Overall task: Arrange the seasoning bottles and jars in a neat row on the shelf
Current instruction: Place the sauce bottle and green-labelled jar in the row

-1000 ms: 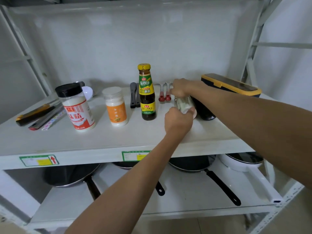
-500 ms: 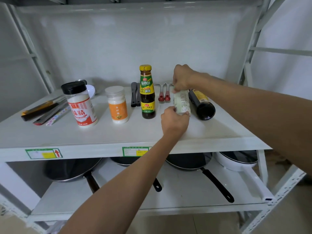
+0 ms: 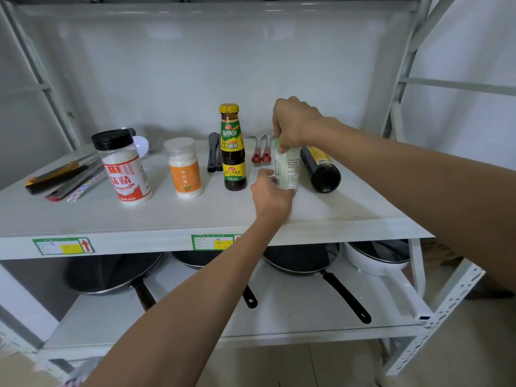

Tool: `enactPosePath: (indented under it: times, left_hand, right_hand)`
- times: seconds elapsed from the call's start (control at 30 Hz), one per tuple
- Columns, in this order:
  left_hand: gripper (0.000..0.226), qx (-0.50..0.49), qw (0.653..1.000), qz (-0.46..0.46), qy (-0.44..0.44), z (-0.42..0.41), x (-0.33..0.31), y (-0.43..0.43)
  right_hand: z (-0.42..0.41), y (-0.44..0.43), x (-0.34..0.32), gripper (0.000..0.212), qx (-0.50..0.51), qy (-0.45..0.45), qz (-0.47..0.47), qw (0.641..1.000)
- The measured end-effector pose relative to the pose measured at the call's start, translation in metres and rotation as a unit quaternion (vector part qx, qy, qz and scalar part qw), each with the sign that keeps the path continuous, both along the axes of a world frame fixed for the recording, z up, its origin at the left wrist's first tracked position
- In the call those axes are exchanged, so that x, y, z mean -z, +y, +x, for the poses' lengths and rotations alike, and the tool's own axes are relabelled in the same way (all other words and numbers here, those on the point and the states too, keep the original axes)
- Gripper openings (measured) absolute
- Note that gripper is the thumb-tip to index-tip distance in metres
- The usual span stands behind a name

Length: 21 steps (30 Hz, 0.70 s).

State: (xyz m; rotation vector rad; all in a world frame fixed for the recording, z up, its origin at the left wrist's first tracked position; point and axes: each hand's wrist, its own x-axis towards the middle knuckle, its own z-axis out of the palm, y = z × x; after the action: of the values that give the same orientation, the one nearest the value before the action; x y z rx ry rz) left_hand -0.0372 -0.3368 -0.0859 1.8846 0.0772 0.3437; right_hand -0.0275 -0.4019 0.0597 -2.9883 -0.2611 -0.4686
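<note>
On the white shelf [image 3: 195, 216] stand a black-lidded jar with a red label [image 3: 125, 169], a white jar with an orange label [image 3: 184, 169] and a dark sauce bottle with a yellow cap [image 3: 232, 152]. Right of them a small white jar with a pale green label [image 3: 287, 171] stands upright. My right hand [image 3: 293, 124] grips its top and my left hand [image 3: 272, 194] holds its base. A dark bottle [image 3: 321, 169] lies on its side just right of it.
Knives and a ruler-like strip [image 3: 64, 180] lie at the left end. Black tongs [image 3: 213, 152] and red-handled utensils [image 3: 261, 152] lie behind the row. Frying pans [image 3: 111, 275] and a white pot [image 3: 377, 258] fill the lower shelf.
The small white jar went from tilted in both hands to upright on the shelf beside the sauce bottle. The yellow-edged box at the right is out of view.
</note>
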Motion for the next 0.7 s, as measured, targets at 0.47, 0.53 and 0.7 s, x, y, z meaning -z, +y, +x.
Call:
enactPosePath:
  times: [0.47,0.53,0.7]
  left_hand:
    - [0.051,-0.003,1.000,0.016,0.001,0.002,-0.001,0.004]
    - [0.055,0.003,1.000,0.027,0.004,0.001,-0.001,0.004]
    - [0.065,-0.003,0.998,0.058,0.013,-0.002,-0.006,-0.001]
  right_hand:
    - [-0.008,0.000,0.004,0.043,-0.017,-0.004,-0.052,0.999]
    - [-0.006,-0.002,0.001,0.042,-0.022,0.008,-0.038,0.999]
    - [0.002,-0.010,-0.010,0.048,-0.044,0.075,-0.014,0.996]
